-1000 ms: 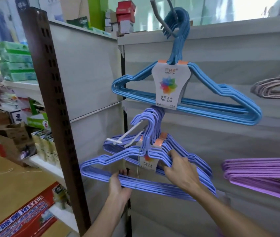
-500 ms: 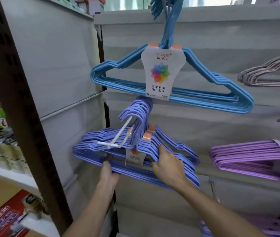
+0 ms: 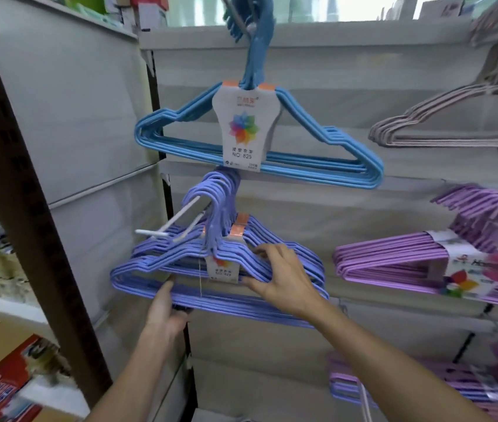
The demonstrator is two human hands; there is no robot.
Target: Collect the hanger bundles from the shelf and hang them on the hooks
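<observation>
Head view: periwinkle bundle on its hook, hands on it

Head cam looks at a display wall w/ pegs. Blue hanger bundle (image 3: 260,147) hangs from the top hook (image 3: 235,13), so that one looks done. Just below it, the periwinkle hanger bundle (image 3: 217,269) has its hook ends looped over the white hook (image 3: 177,217); seems seated, though I can't tell if it's fully home.

Left hand (image 3: 165,309) grips the bottom bars from underneath, fingers curled round them. Right hand (image 3: 281,278) lies spread over the right shoulder of the same bundle, thumb under the wires, so it holds it too.

Still to go, by my guess: purple bundles (image 3: 394,263) on the shelf to the right, more lower down.

Writing: blue bundle's card (image 3: 244,129) reads "NO: 829" under a rainbow flower logo; Chinese chars too blurry. Periwinkle card shows "NO. 829" too.
</observation>
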